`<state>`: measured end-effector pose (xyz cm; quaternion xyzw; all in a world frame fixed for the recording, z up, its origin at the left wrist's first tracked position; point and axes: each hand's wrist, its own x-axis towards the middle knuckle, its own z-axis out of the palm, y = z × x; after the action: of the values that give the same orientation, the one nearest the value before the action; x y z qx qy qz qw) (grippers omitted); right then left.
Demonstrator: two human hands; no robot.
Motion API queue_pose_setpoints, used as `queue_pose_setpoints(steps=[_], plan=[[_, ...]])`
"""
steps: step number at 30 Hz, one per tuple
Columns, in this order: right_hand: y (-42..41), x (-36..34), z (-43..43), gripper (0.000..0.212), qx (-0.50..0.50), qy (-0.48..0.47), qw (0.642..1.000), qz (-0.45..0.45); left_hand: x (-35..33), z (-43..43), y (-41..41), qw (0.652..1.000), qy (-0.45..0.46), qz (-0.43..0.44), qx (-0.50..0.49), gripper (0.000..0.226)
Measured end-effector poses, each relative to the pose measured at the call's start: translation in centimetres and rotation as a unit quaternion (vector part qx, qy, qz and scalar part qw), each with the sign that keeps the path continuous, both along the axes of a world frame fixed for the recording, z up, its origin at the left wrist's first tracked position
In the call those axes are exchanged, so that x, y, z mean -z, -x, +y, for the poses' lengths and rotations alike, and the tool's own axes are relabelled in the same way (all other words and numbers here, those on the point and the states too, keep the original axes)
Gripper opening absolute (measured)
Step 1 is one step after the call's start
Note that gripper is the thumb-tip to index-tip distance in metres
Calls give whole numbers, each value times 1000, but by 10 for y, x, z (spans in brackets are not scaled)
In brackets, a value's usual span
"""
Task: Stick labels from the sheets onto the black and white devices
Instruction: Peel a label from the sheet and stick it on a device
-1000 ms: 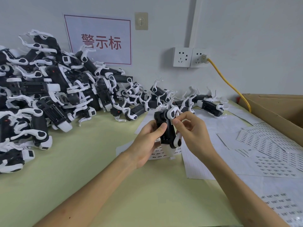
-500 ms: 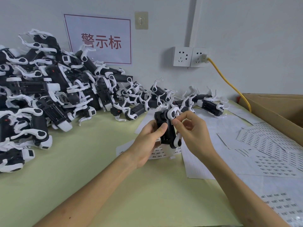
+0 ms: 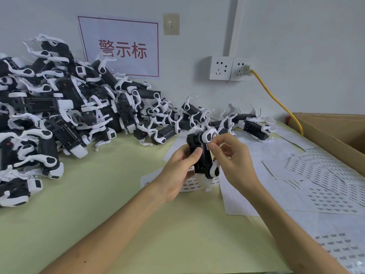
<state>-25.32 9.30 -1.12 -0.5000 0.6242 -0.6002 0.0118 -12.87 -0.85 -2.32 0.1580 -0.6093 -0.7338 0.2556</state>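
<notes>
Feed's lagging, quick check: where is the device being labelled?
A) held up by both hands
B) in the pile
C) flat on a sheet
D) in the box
A: the left hand grips the device and the right hand pinches its side.

The device pile point(image 3: 59, 123) runs off the left edge; the label sheets point(image 3: 324, 175) carry unreadable print.

- Wall sign point(image 3: 120, 48), white with a red border, reads "警示标" in red characters.
- Label sheets point(image 3: 324, 175) carry rows of small print, too small to read.
</notes>
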Motion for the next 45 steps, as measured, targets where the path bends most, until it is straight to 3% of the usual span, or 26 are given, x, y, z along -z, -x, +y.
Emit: queue_pose_setpoints(steps=[9, 30, 45], plan=[[-1, -1, 1, 15, -36, 3, 999, -12, -1, 0, -1, 1000, 3, -4, -3, 35], [1, 3, -1, 22, 4, -18, 1000, -6, 6, -4, 2, 1000, 18, -11, -22, 35], [3, 2, 0, 23, -12, -16, 998, -56, 6, -5, 0, 997, 65, -24, -16, 25]])
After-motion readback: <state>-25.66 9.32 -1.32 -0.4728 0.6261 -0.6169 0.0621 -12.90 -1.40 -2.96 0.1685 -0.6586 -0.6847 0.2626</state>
